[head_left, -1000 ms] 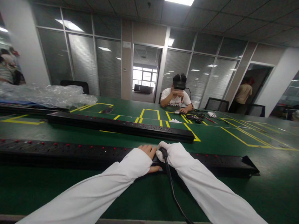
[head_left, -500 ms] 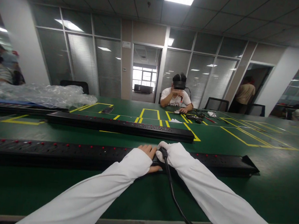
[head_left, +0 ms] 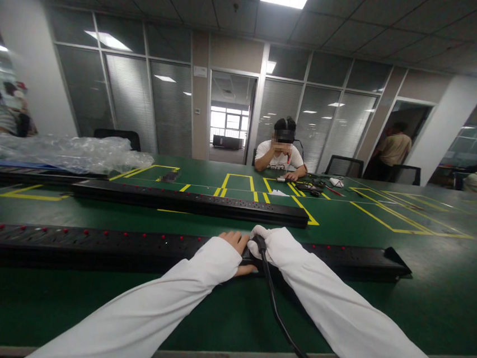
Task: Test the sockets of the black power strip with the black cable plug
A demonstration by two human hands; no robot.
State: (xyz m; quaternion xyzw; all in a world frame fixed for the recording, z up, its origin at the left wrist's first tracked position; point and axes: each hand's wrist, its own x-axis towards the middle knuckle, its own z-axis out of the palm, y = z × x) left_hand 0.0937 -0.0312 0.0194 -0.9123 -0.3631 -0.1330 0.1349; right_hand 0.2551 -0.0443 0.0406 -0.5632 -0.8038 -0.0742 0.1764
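A long black power strip [head_left: 101, 247] with red lights along its top lies across the green table in front of me. My left hand [head_left: 236, 240] is closed around its middle, fingers over the far side and thumb along the near side. Beside it, my gloved right hand [head_left: 257, 232] grips a black plug [head_left: 260, 243] at the top of the strip. Whether the plug sits in a socket is hidden by my hands. From the plug a thick black cable [head_left: 277, 312] runs down over the table's near edge.
Behind lies a second black power strip [head_left: 194, 202]. Clear plastic wrap [head_left: 68, 150] is heaped at the far left. Across the green table [head_left: 434, 288], marked with yellow tape, a person [head_left: 276, 155] sits near cables and a small white item [head_left: 336, 182].
Both hands keep their places on the power strip and the plug. The view has shifted very slightly; in the right doorway a person has moved a little.
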